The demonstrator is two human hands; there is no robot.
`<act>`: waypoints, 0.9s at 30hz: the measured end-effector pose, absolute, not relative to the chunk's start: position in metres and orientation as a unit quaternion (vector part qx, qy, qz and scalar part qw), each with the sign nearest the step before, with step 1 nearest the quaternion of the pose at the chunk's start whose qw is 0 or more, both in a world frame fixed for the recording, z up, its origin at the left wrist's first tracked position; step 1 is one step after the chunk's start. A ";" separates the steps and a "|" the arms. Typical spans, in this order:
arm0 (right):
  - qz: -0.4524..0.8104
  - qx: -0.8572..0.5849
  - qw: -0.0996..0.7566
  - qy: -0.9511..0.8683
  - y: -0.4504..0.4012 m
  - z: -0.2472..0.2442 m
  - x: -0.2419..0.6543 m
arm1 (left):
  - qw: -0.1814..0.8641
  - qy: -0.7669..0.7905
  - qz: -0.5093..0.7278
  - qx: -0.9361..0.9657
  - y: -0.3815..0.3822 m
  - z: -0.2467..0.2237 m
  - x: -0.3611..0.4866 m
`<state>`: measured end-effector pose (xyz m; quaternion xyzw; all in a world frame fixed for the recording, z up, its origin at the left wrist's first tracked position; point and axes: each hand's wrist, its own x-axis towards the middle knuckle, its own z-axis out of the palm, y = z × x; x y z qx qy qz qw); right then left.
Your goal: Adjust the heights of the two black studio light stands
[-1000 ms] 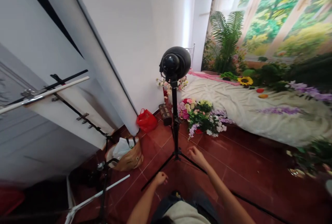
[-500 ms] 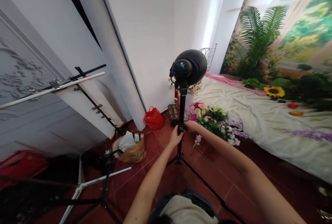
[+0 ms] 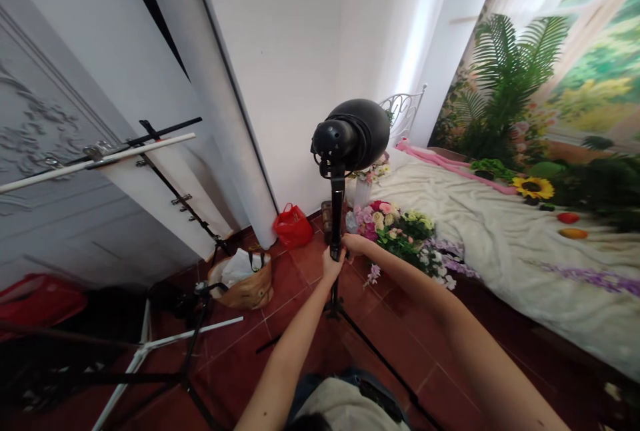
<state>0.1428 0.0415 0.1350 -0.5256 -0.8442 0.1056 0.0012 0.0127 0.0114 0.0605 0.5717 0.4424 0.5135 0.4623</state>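
Observation:
A black light stand point(image 3: 337, 201) rises in front of me, carrying a studio lamp with a round black reflector point(image 3: 363, 131) on top. My left hand point(image 3: 332, 263) is closed around the pole at its collar. Against the right side of that same collar, my right hand point(image 3: 354, 245) has its fingers closed, seemingly at a knob that they mostly hide. The stand's legs spread low over the tiles, one reaching toward me on the right.
Left are a backdrop stand with a white crossbar point(image 3: 100, 163), a white-legged stand point(image 3: 145, 350) and a woven bag point(image 3: 250, 291). A red bag point(image 3: 293, 226) sits by the wall. Artificial flowers point(image 3: 395, 228) lie beside a bed with a cream blanket point(image 3: 475, 231).
The lamp and upper pole have shifted left in view and turned slightly, with both hands staying at the collar. My view has also shifted a little.

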 end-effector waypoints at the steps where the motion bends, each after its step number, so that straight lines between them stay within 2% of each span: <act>1: 0.097 -0.520 -0.015 -0.848 0.038 0.132 0.144 | 0.460 0.444 0.518 0.568 0.011 0.058 0.013; 3: 0.062 -0.505 -0.020 -0.860 0.027 0.124 0.146 | 0.455 0.448 0.519 0.568 0.007 0.052 0.010; 8: -0.012 -0.528 0.059 -0.847 -0.005 0.102 0.150 | 0.421 0.470 0.481 0.608 -0.004 0.043 0.002; 21: 0.058 -0.544 -0.049 -0.836 0.017 0.095 0.135 | 0.431 0.461 0.401 0.664 -0.010 0.054 -0.012; 27: -0.011 -0.601 0.035 -0.798 0.000 0.076 0.128 | 0.451 0.466 0.389 0.654 -0.012 0.063 -0.017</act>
